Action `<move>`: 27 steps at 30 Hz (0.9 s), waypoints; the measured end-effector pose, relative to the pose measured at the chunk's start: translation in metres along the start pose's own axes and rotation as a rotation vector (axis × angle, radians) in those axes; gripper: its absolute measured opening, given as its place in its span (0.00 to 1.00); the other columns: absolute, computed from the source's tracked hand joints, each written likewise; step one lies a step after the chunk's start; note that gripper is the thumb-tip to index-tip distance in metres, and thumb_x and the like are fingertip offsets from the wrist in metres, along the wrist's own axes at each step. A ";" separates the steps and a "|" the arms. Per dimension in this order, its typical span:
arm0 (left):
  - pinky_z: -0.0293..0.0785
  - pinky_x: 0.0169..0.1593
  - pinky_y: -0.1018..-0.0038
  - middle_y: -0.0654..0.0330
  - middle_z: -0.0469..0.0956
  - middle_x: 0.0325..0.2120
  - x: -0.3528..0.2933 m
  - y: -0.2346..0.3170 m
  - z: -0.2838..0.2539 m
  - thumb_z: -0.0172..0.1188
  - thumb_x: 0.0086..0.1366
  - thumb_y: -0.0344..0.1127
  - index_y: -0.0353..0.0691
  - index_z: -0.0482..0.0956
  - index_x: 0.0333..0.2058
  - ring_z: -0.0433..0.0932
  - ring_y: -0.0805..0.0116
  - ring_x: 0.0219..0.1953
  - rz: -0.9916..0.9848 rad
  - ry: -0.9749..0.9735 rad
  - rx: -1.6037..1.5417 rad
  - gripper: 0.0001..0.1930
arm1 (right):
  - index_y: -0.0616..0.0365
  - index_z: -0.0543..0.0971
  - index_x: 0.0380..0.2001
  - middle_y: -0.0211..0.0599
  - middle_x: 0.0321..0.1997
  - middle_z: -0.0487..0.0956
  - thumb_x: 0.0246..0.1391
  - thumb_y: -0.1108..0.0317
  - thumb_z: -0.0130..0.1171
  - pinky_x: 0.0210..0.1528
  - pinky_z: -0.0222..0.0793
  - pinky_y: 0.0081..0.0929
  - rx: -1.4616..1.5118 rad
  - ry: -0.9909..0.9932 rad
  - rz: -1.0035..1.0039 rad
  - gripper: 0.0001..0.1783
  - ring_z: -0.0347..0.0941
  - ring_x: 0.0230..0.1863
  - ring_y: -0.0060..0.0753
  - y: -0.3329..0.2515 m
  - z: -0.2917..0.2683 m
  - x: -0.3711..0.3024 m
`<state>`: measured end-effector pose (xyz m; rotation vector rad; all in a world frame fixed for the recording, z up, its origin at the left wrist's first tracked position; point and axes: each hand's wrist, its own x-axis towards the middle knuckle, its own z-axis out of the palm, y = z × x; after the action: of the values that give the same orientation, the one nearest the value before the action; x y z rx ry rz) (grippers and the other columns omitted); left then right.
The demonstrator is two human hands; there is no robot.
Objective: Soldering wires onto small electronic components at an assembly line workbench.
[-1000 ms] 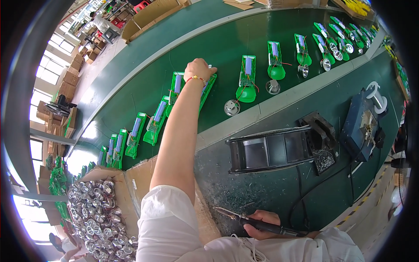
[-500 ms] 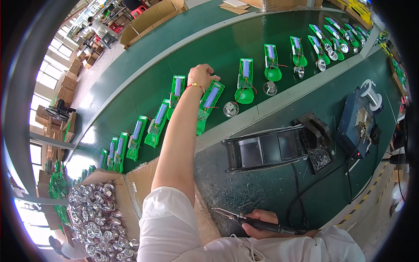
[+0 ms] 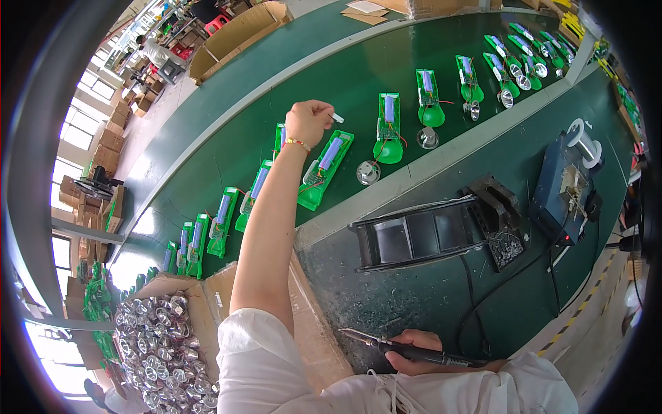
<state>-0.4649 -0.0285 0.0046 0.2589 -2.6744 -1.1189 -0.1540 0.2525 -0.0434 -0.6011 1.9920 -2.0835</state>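
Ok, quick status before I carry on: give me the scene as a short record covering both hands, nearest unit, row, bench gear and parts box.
Left hand: the left hand pinches a small white piece
Right hand: the right hand grips a soldering iron, tip toward the left
Nearest unit: slanted green casing with a blue cell, near the left hand
Row: more green casings along the green surface
Bench gear: black frame, dark blue box, wire spool
Parts box: silver reflectors piled in cardboard, lower left
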 end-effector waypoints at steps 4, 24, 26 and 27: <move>0.71 0.28 0.82 0.63 0.78 0.21 -0.012 -0.001 0.003 0.60 0.50 0.28 0.34 0.78 0.27 0.75 0.78 0.22 -0.062 -0.106 -0.142 0.05 | 0.62 0.76 0.24 0.36 0.18 0.76 0.32 0.75 0.66 0.19 0.64 0.19 0.024 -0.012 0.045 0.11 0.73 0.17 0.27 -0.002 -0.002 -0.001; 0.72 0.32 0.69 0.56 0.77 0.20 -0.003 -0.007 0.041 0.66 0.43 0.51 0.39 0.80 0.22 0.76 0.61 0.25 -0.101 -0.053 0.104 0.19 | 0.62 0.76 0.25 0.37 0.18 0.76 0.34 0.72 0.66 0.18 0.66 0.20 0.031 -0.005 -0.004 0.12 0.73 0.16 0.28 0.002 -0.002 -0.004; 0.70 0.34 0.67 0.55 0.78 0.23 -0.003 0.002 0.037 0.62 0.45 0.58 0.40 0.80 0.24 0.76 0.63 0.28 -0.070 -0.119 0.234 0.23 | 0.61 0.76 0.26 0.38 0.20 0.77 0.35 0.70 0.68 0.21 0.68 0.22 -0.035 -0.067 -0.039 0.13 0.75 0.19 0.30 0.001 -0.013 -0.003; 0.69 0.33 0.66 0.55 0.78 0.22 -0.002 -0.010 0.036 0.61 0.45 0.57 0.39 0.80 0.24 0.75 0.63 0.27 -0.015 -0.118 0.227 0.23 | 0.61 0.76 0.26 0.38 0.22 0.77 0.36 0.69 0.67 0.22 0.69 0.21 -0.049 -0.165 0.126 0.12 0.75 0.21 0.31 0.002 -0.008 -0.004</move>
<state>-0.4722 -0.0108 -0.0273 0.2588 -2.9114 -0.8577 -0.1544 0.2613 -0.0456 -0.6185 1.9403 -1.8542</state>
